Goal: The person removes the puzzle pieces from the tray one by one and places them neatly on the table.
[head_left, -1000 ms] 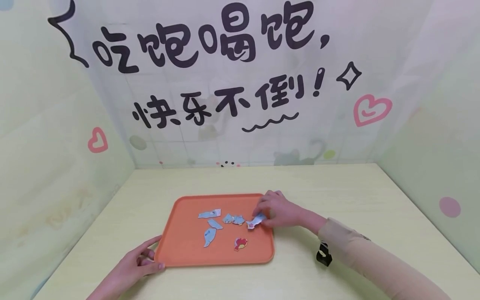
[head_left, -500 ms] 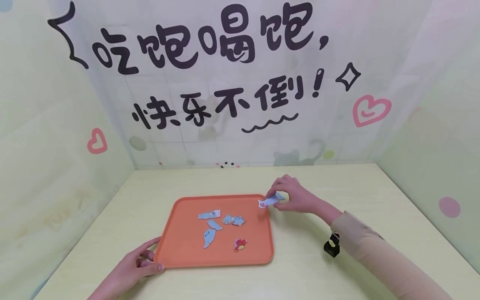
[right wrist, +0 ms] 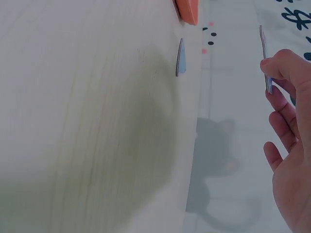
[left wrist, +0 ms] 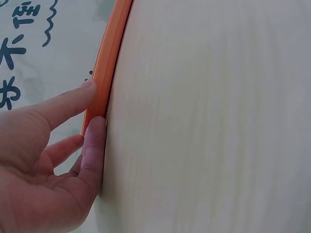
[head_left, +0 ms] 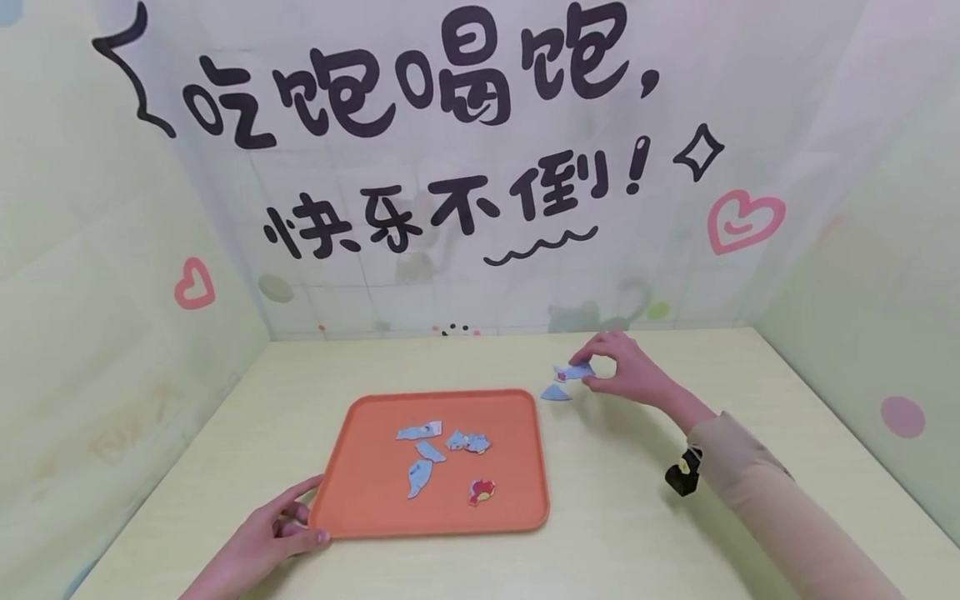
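Note:
In the head view, my right hand [head_left: 630,367] pinches a light blue puzzle piece [head_left: 572,372] with a pink mark, held above the table beyond the tray's far right corner. The right wrist view shows this piece [right wrist: 265,58] edge-on between thumb and fingertips. Just below it in the head view, a small blue triangular piece [head_left: 556,392] lies on the table. My left hand [head_left: 273,529] grips the near left corner of the orange tray [head_left: 360,500], thumb at the front edge and fingers along the left side. The left wrist view shows those fingers on the tray rim [left wrist: 104,68].
Several light blue pieces lie on the tray, among them a long one [head_left: 419,431], a curved one [head_left: 420,479] and a cluster [head_left: 468,442]. Nearer the front right sits a red and yellow piece [head_left: 482,492]. A printed backdrop [head_left: 465,292] rises behind the table.
My right hand has lifted the blue piece off the tray and carried it right and away from me. The triangular piece on the table has come into view. The left hand stays put.

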`<state>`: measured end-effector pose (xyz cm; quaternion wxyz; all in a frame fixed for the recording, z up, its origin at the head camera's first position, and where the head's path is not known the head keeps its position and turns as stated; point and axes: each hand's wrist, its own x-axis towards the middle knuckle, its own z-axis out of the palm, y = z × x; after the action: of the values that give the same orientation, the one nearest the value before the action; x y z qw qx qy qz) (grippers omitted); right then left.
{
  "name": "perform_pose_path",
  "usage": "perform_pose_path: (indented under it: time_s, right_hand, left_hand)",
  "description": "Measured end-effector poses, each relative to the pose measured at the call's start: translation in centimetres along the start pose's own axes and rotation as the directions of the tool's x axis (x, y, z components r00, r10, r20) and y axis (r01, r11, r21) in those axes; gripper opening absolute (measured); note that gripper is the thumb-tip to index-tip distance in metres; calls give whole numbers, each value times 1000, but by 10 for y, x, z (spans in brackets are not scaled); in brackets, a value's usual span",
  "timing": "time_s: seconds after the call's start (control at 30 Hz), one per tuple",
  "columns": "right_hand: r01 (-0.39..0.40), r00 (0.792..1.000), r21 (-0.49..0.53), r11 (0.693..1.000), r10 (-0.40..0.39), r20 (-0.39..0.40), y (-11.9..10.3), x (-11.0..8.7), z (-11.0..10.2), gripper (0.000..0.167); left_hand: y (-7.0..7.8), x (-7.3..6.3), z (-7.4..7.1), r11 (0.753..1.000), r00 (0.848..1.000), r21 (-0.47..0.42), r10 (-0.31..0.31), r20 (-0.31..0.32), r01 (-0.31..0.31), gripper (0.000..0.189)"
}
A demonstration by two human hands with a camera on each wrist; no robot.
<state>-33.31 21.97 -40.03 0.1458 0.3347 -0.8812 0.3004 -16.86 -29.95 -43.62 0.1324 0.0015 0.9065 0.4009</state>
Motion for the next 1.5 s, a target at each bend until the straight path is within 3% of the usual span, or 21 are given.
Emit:
perform_pose_path:
  time_s: [0.33, 0.57, 0.77, 1.2, 1.5]
  right_hand:
    - [-115, 989, -1, 993, 115, -89, 29, -16, -3, 27]
    - [-193, 980, -7, 981, 192, -45, 36, -19, -1, 28]
    - [-234, 972, -29, 972, 234, -14, 45, -22, 4, 27]
    - [-250, 968, 2, 968, 250, 11, 50, -20, 13, 27]
    - [-322, 943, 13, 947, 320, 89, 52, -24, 20, 26]
  left_hand:
    - [-2, 1, 2, 1000, 1000, -18, 16, -5, -16, 81]
    - [1, 1, -1, 999, 1000, -48, -1, 0, 1, 83]
    - [-2, 2, -2, 999, 999, -25, 40, 0, -40, 82]
    - [-3, 1, -1, 1000, 1000, -6, 28, -2, -28, 81]
    - [-2, 1, -1, 1000, 1000, -9, 19, 0, -19, 81]
